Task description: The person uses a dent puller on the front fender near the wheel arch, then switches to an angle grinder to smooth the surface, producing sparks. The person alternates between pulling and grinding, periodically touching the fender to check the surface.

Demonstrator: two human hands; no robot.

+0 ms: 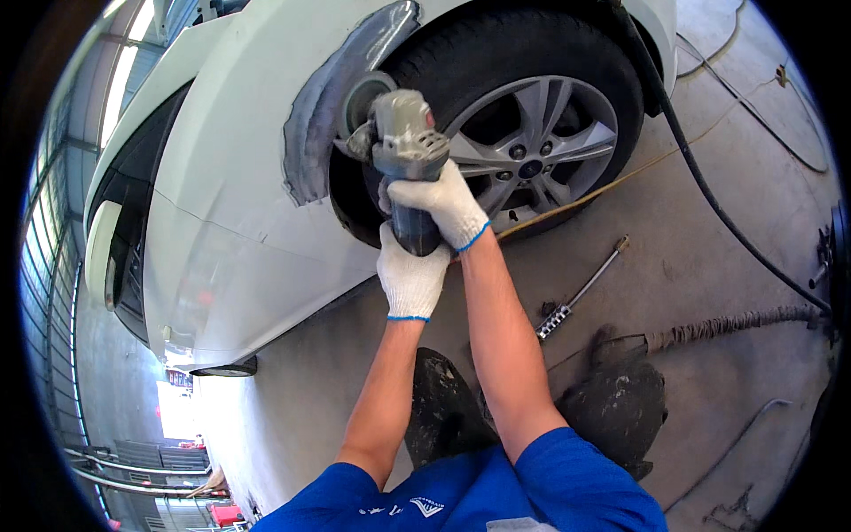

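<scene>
Both my hands wear white knit gloves with blue cuffs and grip an angle grinder point(409, 151). My right hand point(450, 206) wraps round its dark body just behind the grey head. My left hand point(413, 277) is closed at the rear end of the body, partly hidden by it. The grinder's round disc point(362, 99) lies at or against a bare grey patch point(308, 142) on the white car's fender point(230, 133); exact contact is hard to see. This patch curves along the wheel arch, beside the black tyre point(417, 66) and silver alloy wheel point(530, 167).
A black hose point(687, 151) hangs down on the right, and a tan cord point(612, 182) runs past the wheel. On the floor lie a metal rod tool point(581, 293) and a ribbed hose point(727, 324). More cables point(753, 102) trail at upper right.
</scene>
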